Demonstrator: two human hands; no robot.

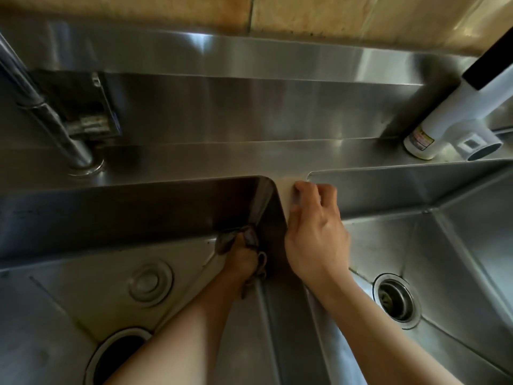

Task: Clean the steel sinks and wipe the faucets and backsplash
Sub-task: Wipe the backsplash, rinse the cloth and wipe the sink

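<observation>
Steel backsplash (pixel 249 87) runs the full width behind both basins, with tan tiled wall (pixel 333 15) above it. Left sink (pixel 69 295) lies in front of you at lower left, its back wall in shadow; right sink (pixel 458 245) sits beside it, the two parted by a narrow steel divider (pixel 284 190). Chrome faucet (pixel 52 120) rises from the ledge behind the left sink, leaning out of frame at upper left. White faucet (pixel 444 118) with a black upper section stands on the ledge behind the right sink, its round outlet facing you. Open drain hole (pixel 116 354) shows in the left sink floor, a round raised cap (pixel 150 282) just behind it; a strainer drain (pixel 395 297) sits in the right sink floor. Your right hand (pixel 316 232) rests on the divider, fingers curled over its top edge, gripping the rim. Your left hand (pixel 241 259) is down in the back right corner of the left sink, fingers closed around a grey cloth (pixel 251 237) pressed against the steel where the walls meet.
</observation>
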